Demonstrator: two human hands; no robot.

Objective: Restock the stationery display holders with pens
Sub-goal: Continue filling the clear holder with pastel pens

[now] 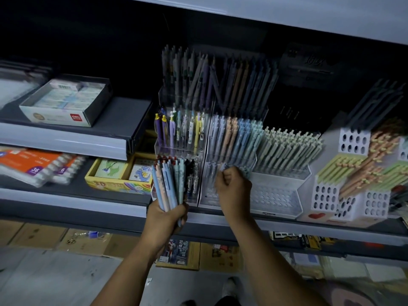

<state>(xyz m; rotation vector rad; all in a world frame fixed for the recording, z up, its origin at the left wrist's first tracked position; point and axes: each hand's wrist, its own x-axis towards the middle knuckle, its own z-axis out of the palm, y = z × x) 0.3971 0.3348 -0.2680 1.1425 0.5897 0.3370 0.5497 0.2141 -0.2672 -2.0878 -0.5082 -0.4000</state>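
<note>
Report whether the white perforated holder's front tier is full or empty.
Empty: the white perforated plastic holder shows only bare holes across its front tier.

The pen bundle (166,184) at 7 o'clock mixes pale blue, peach and mint. At 1 o'clock, rows of pens (234,138) run in bands of lilac, peach, blue and mint. White holders (354,131) at 3 o'clock bear a grid of round holes. The yellow box (114,186) at 8 o'clock shows rainbow stripes.
</note>
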